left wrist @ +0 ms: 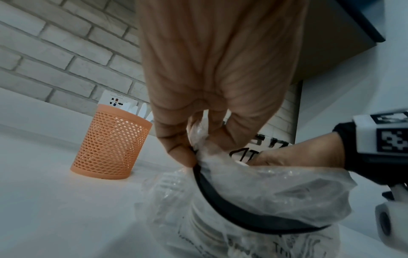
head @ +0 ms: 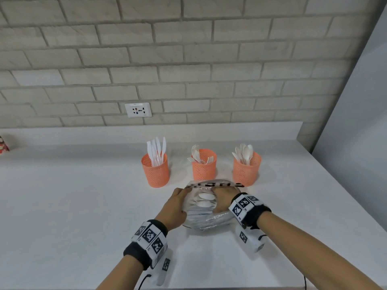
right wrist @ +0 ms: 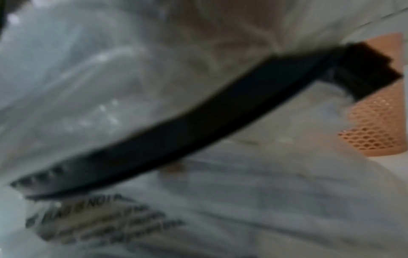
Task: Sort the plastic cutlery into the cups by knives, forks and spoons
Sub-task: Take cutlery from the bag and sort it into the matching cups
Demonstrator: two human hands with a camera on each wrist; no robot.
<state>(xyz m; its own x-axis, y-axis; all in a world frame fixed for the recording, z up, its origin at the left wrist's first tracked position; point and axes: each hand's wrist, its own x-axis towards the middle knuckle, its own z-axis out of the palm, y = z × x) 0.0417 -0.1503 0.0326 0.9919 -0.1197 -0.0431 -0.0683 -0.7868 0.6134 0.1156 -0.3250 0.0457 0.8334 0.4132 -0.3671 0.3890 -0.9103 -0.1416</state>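
Working from the white surface [head: 83,206] inward: I judge we're mid-sort, drawing the next pieces from the clear plastic bag [head: 206,220], which lies just in front of the three orange cups. The left cup [head: 156,171] holds knives, the middle cup [head: 204,165] forks, the right cup [head: 247,169] spoons. My left hand [head: 176,208] pinches the bag's mouth open; my right hand [head: 225,200] is down inside it (whether it has closed on anything I cannot tell). Spoons [head: 206,199] show between the hands, so next comes a clean pinch, then the right cup
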